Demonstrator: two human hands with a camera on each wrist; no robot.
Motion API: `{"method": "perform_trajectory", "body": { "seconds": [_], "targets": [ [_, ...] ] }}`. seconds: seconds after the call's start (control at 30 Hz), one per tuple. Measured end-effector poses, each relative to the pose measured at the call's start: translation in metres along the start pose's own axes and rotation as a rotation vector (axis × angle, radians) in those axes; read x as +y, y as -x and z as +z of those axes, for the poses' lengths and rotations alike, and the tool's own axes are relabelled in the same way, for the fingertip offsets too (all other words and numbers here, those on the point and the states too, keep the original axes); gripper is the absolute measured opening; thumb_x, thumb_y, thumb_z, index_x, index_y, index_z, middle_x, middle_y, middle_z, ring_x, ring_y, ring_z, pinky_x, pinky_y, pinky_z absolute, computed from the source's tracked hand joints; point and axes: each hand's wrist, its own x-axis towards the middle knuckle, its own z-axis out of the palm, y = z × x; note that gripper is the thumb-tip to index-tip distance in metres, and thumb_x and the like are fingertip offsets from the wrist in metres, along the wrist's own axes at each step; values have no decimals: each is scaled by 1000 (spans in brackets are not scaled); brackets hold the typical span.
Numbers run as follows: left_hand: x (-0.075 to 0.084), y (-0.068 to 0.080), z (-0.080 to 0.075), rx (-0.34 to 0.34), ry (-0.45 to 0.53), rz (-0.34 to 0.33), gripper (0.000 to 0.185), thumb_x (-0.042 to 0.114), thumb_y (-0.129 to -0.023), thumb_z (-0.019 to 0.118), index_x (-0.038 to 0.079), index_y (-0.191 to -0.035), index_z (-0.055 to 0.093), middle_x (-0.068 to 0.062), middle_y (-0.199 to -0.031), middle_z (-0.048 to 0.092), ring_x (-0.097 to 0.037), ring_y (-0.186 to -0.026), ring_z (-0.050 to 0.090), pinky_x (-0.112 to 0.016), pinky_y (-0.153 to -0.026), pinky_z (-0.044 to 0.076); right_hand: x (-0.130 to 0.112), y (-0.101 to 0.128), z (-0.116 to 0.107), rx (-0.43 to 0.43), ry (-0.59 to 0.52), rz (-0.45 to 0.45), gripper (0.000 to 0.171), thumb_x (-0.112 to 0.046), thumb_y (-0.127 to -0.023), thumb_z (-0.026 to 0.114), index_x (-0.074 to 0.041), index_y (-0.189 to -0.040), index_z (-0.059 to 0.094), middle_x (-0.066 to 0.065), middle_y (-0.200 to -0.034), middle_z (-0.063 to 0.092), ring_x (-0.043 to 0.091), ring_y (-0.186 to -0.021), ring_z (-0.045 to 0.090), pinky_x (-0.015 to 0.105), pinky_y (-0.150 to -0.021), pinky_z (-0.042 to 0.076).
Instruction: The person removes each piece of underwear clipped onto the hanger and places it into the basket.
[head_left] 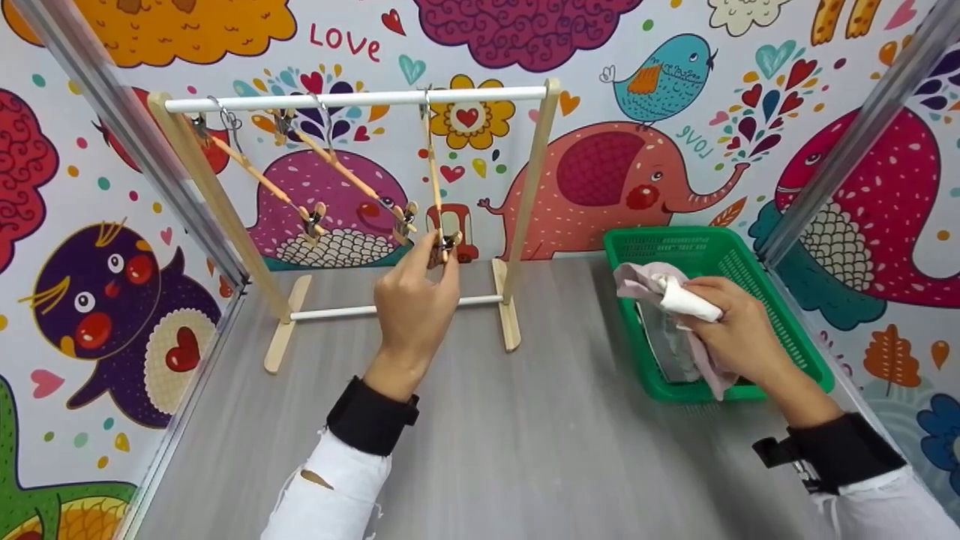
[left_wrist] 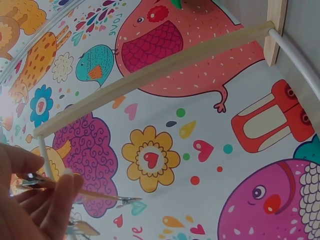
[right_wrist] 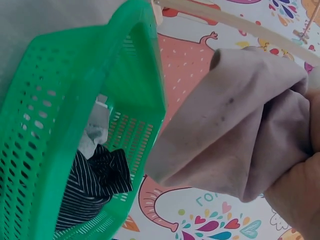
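Observation:
My left hand [head_left: 416,300] pinches the near clip [head_left: 448,241] of the rightmost wooden clip hanger [head_left: 434,176], which hangs by its hook from a rack's white top rod [head_left: 487,94]. In the left wrist view, thumb and fingers are at that clip. My right hand [head_left: 739,326] grips a bunched pale pink cloth [right_wrist: 225,130] with a white part [head_left: 690,301], held over the green basket [head_left: 626,244]. Black striped cloth [right_wrist: 85,195] and a whitish cloth [right_wrist: 95,130] lie inside the basket.
Two more clip hangers [head_left: 259,176] [head_left: 341,169] hang on the rack's left side. The rack's wooden feet [head_left: 289,322] [head_left: 506,315] stand on a grey tabletop [head_left: 525,435]. Printed walls [head_left: 600,187] with metal corner posts [head_left: 97,97] enclose the back and sides.

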Motion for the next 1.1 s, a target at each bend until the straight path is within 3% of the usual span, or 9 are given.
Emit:
{"method": "perform_trajectory", "body": {
  "seconds": [0.1, 0.17, 0.5, 0.63, 0.87, 1.1],
  "targets": [
    [1, 3, 0, 6, 7, 2, 21, 9, -82, 71, -3, -99, 69, -10, -83, 72, -18, -65, 67, -30, -54, 53, 3, -7, -4, 2, -6, 55, 28, -16, -85, 71, -5, -112, 69, 8, -117, 60, 28, -103, 55, 51, -83, 45],
    [1, 4, 0, 9, 11, 3, 20, 8, -83, 70, -3, -99, 70, -10, -84, 72, -18, -66, 67, -30, -55, 54, 6, -12, -5, 10, -15, 94, 30, -20, -86, 70, -5, -112, 68, 8, -118, 59, 29, -105, 54, 55, -84, 43],
    [-1, 9, -1, 27, 2, 17, 19, 8, -83, 70, -4, -98, 70, -11, -81, 72, -18, -61, 65, -29, -51, 52, 28, -31, -5, 94, -16, 200, 36, -28, -87, 69, -4, -114, 68, 11, -121, 57, 31, -108, 54, 46, -83, 42],
    [-3, 13, -2, 40, -6, 27, 20, 9, -83, 70, -4, -99, 70, -12, -85, 72, -17, -61, 65, -30, -50, 51, 37, -35, 1, 114, -32, 234, 40, -30, -87, 69, -2, -115, 67, 14, -121, 57, 33, -108, 53, 50, -84, 42],
    [-2, 16, -2, 48, 1, 49, 17, 8, -85, 68, -2, -98, 71, -10, -85, 72, -16, -63, 66, -29, -53, 53, 51, -37, 8, 88, -22, 262, 44, -31, -89, 65, -3, -123, 62, 20, -122, 53, 38, -113, 48, 57, -88, 39],
    [-3, 20, -2, 65, 14, 62, 17, 2, -82, 70, -2, -99, 71, -11, -89, 72, -19, -72, 69, -30, -58, 55, 62, -41, 8, 80, -4, 295, 46, -32, -90, 63, 3, -120, 60, 24, -122, 50, 40, -113, 46, 55, -87, 38]
  ]
}}
